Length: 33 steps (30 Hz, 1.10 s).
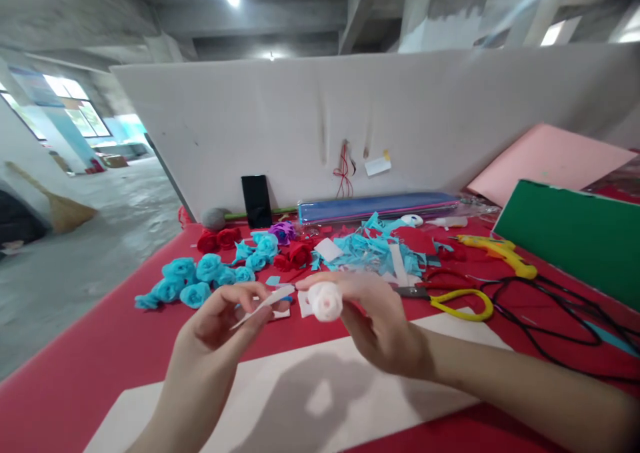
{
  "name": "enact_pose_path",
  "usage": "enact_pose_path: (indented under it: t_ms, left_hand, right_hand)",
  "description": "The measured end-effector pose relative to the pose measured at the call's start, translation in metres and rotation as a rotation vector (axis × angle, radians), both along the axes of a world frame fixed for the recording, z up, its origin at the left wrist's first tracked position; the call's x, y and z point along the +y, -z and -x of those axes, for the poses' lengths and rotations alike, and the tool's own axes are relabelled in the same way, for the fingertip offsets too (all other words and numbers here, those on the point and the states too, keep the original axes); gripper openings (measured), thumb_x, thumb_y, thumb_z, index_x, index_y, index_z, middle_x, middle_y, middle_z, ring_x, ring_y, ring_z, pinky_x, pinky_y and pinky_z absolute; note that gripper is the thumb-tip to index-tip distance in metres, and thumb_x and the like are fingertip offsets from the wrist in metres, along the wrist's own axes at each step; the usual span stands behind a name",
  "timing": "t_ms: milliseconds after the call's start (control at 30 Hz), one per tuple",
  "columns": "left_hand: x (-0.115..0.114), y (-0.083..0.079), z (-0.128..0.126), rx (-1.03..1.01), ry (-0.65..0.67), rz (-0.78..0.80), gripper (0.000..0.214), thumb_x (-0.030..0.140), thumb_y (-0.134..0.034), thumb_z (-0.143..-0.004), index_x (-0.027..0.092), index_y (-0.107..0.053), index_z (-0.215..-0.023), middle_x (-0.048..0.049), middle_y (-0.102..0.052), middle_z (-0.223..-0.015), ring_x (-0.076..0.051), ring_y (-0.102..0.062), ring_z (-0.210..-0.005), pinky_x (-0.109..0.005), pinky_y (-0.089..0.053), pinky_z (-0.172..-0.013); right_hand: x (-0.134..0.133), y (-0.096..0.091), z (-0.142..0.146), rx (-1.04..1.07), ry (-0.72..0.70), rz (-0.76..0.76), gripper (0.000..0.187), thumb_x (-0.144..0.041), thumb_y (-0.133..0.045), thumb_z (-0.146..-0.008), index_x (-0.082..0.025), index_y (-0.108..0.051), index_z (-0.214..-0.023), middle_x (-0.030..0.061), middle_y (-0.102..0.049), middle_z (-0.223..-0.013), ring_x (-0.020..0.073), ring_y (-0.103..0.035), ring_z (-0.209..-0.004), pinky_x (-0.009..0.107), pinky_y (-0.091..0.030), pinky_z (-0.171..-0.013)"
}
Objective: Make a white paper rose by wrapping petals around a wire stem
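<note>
My right hand [373,320] is closed around a rolled white paper flower [325,301], held above the red table. A loose white paper strip [265,304] runs left from the roll, and my left hand [220,316] pinches it between thumb and fingers. Both hands hover over a white sheet [280,400] lying on the red table [75,380]. Behind them lie several finished blue paper roses [200,280] and red paper roses [220,238].
Yellow-handled scissors [450,300] lie right of my hands. A yellow glue gun [500,250] with black cable [540,320] sits further right. Blue paper scraps [370,246], a green sheet [575,240], a pink sheet [545,156] and a white partition [400,120] stand behind.
</note>
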State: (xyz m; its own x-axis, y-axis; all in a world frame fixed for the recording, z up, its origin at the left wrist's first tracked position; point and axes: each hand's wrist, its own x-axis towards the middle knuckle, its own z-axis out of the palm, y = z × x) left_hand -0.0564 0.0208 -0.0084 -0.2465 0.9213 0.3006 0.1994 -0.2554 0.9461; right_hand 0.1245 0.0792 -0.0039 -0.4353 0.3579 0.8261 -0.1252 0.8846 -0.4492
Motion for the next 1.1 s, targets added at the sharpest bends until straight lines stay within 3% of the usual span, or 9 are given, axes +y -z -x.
enact_pose_path:
  t_ms: [67, 200, 333, 467, 567, 667, 733, 833, 1100]
  left_hand:
    - [-0.004, -0.006, -0.008, -0.029, 0.022, -0.009, 0.02, 0.039, -0.061, -0.075, 0.025, -0.05, -0.068, 0.0039, -0.057, -0.088, -0.013, -0.057, -0.088, -0.018, -0.051, -0.074]
    - [-0.005, -0.017, -0.024, -0.16, 0.032, -0.003, 0.02, 0.041, -0.067, -0.069, 0.026, -0.056, -0.076, 0.0021, -0.057, -0.1, -0.016, -0.054, -0.1, -0.018, -0.05, -0.076]
    - [0.001, -0.028, -0.04, -0.213, 0.047, 0.035, 0.019, 0.038, -0.065, -0.072, 0.024, -0.055, -0.082, 0.0014, -0.058, -0.083, -0.013, -0.058, -0.081, -0.017, -0.048, -0.058]
    - [0.011, -0.038, -0.047, -0.222, 0.135, 0.043, 0.023, 0.03, -0.066, -0.072, 0.026, -0.048, -0.086, 0.0071, -0.053, -0.062, -0.007, -0.05, -0.05, -0.016, -0.041, -0.046]
    - [0.02, -0.04, -0.046, -0.232, 0.183, -0.004, 0.029, 0.028, -0.065, -0.073, 0.031, -0.042, -0.092, 0.0077, -0.056, -0.068, -0.008, -0.052, -0.05, -0.017, -0.041, -0.044]
    - [0.024, -0.038, -0.044, -0.205, 0.214, -0.013, 0.013, 0.028, -0.062, -0.076, 0.023, -0.05, -0.074, 0.0046, -0.054, -0.069, -0.008, -0.054, -0.059, -0.016, -0.043, -0.05]
    - [0.024, -0.035, -0.044, -0.177, 0.248, 0.017, 0.013, 0.025, -0.062, -0.076, 0.019, -0.057, -0.065, 0.0014, -0.055, -0.073, -0.009, -0.055, -0.065, -0.017, -0.045, -0.057]
    - [0.02, -0.034, -0.045, -0.169, 0.324, 0.066, 0.01, 0.025, -0.061, -0.075, 0.019, -0.065, -0.068, -0.0002, -0.053, -0.072, -0.01, -0.053, -0.06, -0.02, -0.045, -0.054]
    - [0.019, -0.041, -0.042, -0.172, 0.557, 0.013, 0.011, 0.033, -0.068, -0.069, 0.023, -0.07, -0.066, -0.0012, -0.051, -0.074, -0.011, -0.049, -0.061, -0.021, -0.043, -0.051]
  right_hand:
    - [-0.001, -0.003, -0.006, 0.019, -0.013, -0.084, 0.018, -0.008, -0.041, -0.087, -0.021, -0.05, -0.096, 0.0055, -0.066, -0.1, 0.01, -0.06, -0.098, 0.023, -0.046, -0.085]
    - [-0.007, -0.007, -0.014, 0.017, 0.015, -0.059, 0.018, -0.008, -0.041, -0.087, -0.018, -0.053, -0.095, 0.0074, -0.068, -0.095, 0.01, -0.062, -0.095, 0.021, -0.047, -0.082]
    - [-0.018, -0.01, -0.02, 0.023, -0.055, -0.043, 0.016, -0.014, -0.04, -0.089, -0.013, -0.055, -0.095, 0.0104, -0.067, -0.086, 0.0123, -0.064, -0.084, 0.022, -0.05, -0.075]
    - [-0.025, -0.015, -0.019, 0.026, -0.219, 0.285, 0.019, -0.022, -0.04, -0.091, -0.012, -0.055, -0.087, 0.0103, -0.067, -0.077, 0.013, -0.064, -0.073, 0.025, -0.05, -0.068]
    - [-0.023, -0.019, -0.017, 0.065, -0.456, 0.664, 0.017, -0.026, -0.042, -0.09, -0.014, -0.051, -0.082, 0.0061, -0.067, -0.071, 0.0089, -0.063, -0.058, 0.021, -0.049, -0.059]
    - [-0.017, -0.023, -0.017, 0.088, -0.669, 0.884, 0.016, -0.026, -0.042, -0.091, -0.014, -0.049, -0.082, 0.0029, -0.066, -0.068, 0.0059, -0.061, -0.051, 0.019, -0.047, -0.057]
    - [-0.014, -0.025, -0.018, 0.07, -0.782, 0.937, 0.017, -0.026, -0.042, -0.091, -0.013, -0.05, -0.083, 0.0027, -0.066, -0.069, 0.0055, -0.061, -0.05, 0.019, -0.047, -0.058]
    - [-0.01, -0.025, -0.019, 0.012, -0.895, 0.976, 0.017, -0.025, -0.042, -0.09, -0.013, -0.052, -0.083, 0.0021, -0.065, -0.067, 0.0055, -0.061, -0.05, 0.018, -0.047, -0.055]
    - [-0.005, -0.023, -0.019, -0.041, -0.993, 1.051, 0.022, -0.022, -0.044, -0.089, -0.011, -0.062, -0.082, -0.0002, -0.064, -0.061, 0.0054, -0.061, -0.05, 0.016, -0.048, -0.053]
